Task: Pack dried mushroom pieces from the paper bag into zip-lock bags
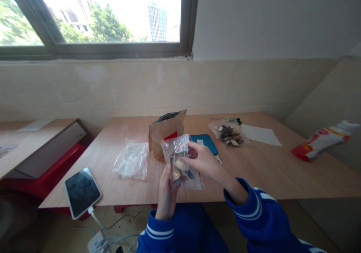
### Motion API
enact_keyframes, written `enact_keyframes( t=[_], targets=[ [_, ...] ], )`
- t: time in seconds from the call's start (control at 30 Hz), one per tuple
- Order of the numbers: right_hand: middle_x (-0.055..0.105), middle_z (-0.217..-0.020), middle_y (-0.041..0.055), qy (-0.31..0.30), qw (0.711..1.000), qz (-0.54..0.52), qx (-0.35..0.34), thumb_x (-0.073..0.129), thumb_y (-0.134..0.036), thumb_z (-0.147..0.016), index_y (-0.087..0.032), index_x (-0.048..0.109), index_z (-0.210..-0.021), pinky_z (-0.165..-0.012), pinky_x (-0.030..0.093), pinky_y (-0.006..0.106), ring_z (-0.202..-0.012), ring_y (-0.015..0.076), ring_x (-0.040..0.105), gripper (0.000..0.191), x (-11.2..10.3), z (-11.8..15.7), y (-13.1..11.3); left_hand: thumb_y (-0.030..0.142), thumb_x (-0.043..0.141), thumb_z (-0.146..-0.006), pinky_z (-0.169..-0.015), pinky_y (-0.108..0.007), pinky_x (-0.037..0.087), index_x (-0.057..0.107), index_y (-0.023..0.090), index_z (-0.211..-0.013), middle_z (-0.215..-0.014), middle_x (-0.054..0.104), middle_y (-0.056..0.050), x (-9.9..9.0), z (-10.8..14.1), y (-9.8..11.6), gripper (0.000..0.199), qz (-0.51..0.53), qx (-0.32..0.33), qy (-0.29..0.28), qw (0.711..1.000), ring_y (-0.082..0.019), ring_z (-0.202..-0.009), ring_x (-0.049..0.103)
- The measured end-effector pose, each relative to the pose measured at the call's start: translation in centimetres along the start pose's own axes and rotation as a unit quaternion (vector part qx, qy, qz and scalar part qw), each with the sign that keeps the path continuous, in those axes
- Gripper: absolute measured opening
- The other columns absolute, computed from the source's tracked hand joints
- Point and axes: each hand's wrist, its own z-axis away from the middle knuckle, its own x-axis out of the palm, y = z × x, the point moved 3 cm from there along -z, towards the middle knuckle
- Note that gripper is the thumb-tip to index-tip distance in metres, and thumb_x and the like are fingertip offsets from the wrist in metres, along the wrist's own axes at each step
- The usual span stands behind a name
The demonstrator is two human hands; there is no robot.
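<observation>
A clear zip bag (pixel 183 176) with pale and dark chunks inside hangs above the plywood table (pixel 93 181). My left hand (pixel 166 194) grips its lower edge, and my right hand (pixel 201 160) pinches its right side near the top. Behind the bag stands a brown kraft paper pouch (pixel 165 134) with a dark lining. A teal flat case (pixel 205 142) lies just beyond my right hand. Farther right rests a second zip bag (pixel 229 132) of dark and pale pieces. A crumpled, seemingly empty plastic bag (pixel 132 159) lies left of my hands.
A smartphone (pixel 82 192) with a plugged-in cable sits at the table's front left corner. A white paper sheet (pixel 261 134) and a red-and-white package (pixel 321 142) lie to the right. A lower wooden surface (pixel 36 144) stands at the left, and the wall and window lie beyond.
</observation>
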Motion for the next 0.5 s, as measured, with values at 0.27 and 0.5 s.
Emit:
enact_keyframes(
  t=[0.27, 0.5],
  targets=[
    [0.067, -0.089, 0.0033, 0.000, 0.997, -0.076, 0.012, 0.068, -0.023, -0.073, -0.019, 0.061, -0.094, -0.076, 0.053, 0.031, -0.081, 0.0177, 0.064, 0.023, -1.3, 0.2, 0.5, 0.038, 0.059, -0.085, -0.086, -0.032, 0.050, 0.064, 0.018, -0.119, -0.120, 0.067, -0.009, 0.4, 0.2, 0.7, 0.040, 0.041, -0.002, -0.008, 0.999, -0.025, -0.111, 0.060],
    [0.066, -0.093, 0.0057, 0.019, 0.995, -0.090, 0.037, 0.068, -0.030, -0.074, -0.018, 0.061, -0.099, -0.078, 0.053, 0.034, -0.083, 0.0178, 0.063, 0.029, -1.2, -0.4, 1.2, 0.034, 0.061, -0.083, -0.086, -0.033, 0.051, 0.067, 0.018, -0.114, -0.119, 0.068, -0.009, 0.8, 0.6, 0.6, 0.035, 0.074, -0.013, -0.003, 0.997, -0.026, -0.115, 0.058]
  ],
)
